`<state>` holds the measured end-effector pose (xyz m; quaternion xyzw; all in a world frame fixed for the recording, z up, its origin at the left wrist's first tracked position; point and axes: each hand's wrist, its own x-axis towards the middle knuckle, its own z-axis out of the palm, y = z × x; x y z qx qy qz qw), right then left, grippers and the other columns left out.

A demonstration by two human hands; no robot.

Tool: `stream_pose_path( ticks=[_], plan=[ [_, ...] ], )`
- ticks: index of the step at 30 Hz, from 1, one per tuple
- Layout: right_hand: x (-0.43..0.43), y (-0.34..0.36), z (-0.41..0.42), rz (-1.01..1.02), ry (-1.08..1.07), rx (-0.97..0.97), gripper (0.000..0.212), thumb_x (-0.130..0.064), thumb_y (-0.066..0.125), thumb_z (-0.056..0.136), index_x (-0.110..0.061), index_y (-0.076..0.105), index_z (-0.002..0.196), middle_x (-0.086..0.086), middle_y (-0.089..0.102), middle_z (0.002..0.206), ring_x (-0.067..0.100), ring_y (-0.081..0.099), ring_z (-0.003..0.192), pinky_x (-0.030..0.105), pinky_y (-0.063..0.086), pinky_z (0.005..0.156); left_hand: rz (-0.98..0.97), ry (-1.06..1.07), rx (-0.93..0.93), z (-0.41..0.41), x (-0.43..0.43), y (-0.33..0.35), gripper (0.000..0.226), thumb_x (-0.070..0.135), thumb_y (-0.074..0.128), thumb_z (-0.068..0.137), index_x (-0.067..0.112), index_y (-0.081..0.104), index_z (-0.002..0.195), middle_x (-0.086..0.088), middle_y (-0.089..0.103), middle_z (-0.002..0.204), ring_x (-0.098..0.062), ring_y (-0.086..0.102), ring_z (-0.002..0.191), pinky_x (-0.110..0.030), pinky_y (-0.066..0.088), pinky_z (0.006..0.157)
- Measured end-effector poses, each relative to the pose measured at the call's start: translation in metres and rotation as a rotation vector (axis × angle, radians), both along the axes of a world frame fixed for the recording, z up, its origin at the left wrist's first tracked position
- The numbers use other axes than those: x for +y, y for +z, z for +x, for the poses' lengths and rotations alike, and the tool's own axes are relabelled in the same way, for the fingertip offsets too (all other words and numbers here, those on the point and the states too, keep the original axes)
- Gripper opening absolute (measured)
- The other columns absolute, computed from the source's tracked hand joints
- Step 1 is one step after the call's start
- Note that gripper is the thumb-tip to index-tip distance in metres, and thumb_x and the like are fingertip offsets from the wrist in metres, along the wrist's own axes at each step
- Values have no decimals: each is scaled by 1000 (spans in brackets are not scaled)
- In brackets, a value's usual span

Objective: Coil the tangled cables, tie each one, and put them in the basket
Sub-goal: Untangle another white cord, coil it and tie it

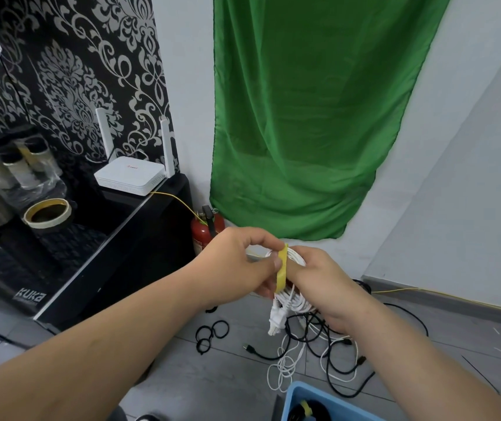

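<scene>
A coiled white cable (292,299) hangs between my two hands above the floor, its plugs dangling below. My right hand (326,284) grips the coil from the right. My left hand (243,262) pinches a strip of yellow tape (282,268) that runs down across the coil. Below lies a tangle of black and white cables (328,354) on the grey floor. The blue basket (298,393) shows at the bottom edge, with a black coil tied in yellow (305,410) inside it.
Three black rings (211,332) lie on the floor to the left. A black cabinet (115,253) carries a white router (130,174), a roll of tape (47,212) and jars. A red fire extinguisher (205,229) stands by the wall under a green cloth (304,117).
</scene>
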<state>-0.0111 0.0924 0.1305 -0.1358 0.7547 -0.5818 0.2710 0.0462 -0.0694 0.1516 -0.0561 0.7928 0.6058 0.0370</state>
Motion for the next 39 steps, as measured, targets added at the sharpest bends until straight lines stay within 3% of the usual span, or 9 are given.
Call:
stream_pose_path(
  ticks=[5, 10, 14, 21, 25, 29, 32, 34, 39],
  plan=[
    [-2, 0, 4, 70, 14, 86, 17, -20, 56, 89, -14, 70, 95, 20, 75, 90, 32, 70, 80, 47, 56, 75, -45, 54, 22, -4, -5, -9, 13, 20, 80, 89, 22, 74, 100, -11, 78, 77, -25, 78, 74, -50, 62, 85],
    [-2, 2, 2, -110, 25, -126, 16, -9, 57, 101, -8, 69, 111, 12, 76, 86, 24, 70, 77, 35, 56, 71, 85, 90, -13, -6, -9, -1, 18, 11, 81, 88, 16, 78, 105, -14, 78, 79, -20, 72, 67, -19, 52, 56],
    [-3, 4, 0, -200, 36, -194, 24, -1, 58, 98, -9, 71, 117, 13, 76, 90, 20, 69, 78, 32, 55, 71, 88, 67, 4, -6, -10, -1, 20, 10, 78, 90, 16, 78, 109, -13, 78, 80, -17, 72, 67, -15, 50, 56],
    [0, 3, -3, -261, -42, -288, 27, 1, 50, 95, 0, 70, 112, 23, 72, 94, 33, 73, 88, 47, 59, 85, 0, 54, 91, -5, -5, -12, 26, 13, 77, 91, 21, 76, 116, -9, 79, 93, -31, 78, 78, -44, 63, 82],
    [2, 4, -4, -357, -57, -483, 39, -2, 40, 91, 6, 66, 119, 21, 72, 91, 29, 72, 76, 45, 58, 83, -75, 78, 161, -5, 1, -16, 26, 4, 76, 88, 17, 80, 110, 6, 71, 121, -29, 77, 72, -45, 65, 75],
    [-1, 4, 0, -363, -40, -391, 35, -4, 42, 91, 7, 69, 110, 24, 70, 89, 30, 71, 76, 44, 58, 80, -50, 164, 140, -3, 7, -13, 26, 3, 79, 86, 15, 80, 110, 7, 71, 120, -26, 76, 64, -39, 64, 62],
    [-2, 8, 1, -324, -4, -287, 31, -16, 53, 91, 9, 70, 100, 27, 67, 87, 36, 68, 78, 49, 51, 84, -152, 194, 200, -1, 11, -13, 27, 9, 82, 86, 22, 81, 109, 15, 72, 114, -12, 70, 55, -26, 55, 49],
    [-3, 8, 1, -339, -13, -261, 26, -13, 53, 92, 4, 72, 96, 23, 69, 88, 29, 69, 76, 39, 56, 74, -287, 211, 319, -2, 10, -14, 25, 16, 84, 83, 27, 81, 105, 17, 72, 107, -1, 66, 62, -25, 55, 56],
    [-9, -3, 4, -274, 1, -212, 33, -14, 53, 79, 6, 64, 103, 17, 63, 87, 24, 63, 78, 39, 49, 73, -707, 240, 389, 2, 10, -10, 18, 24, 75, 76, 30, 60, 84, 13, 58, 84, -10, 55, 77, -35, 51, 62]
  ],
)
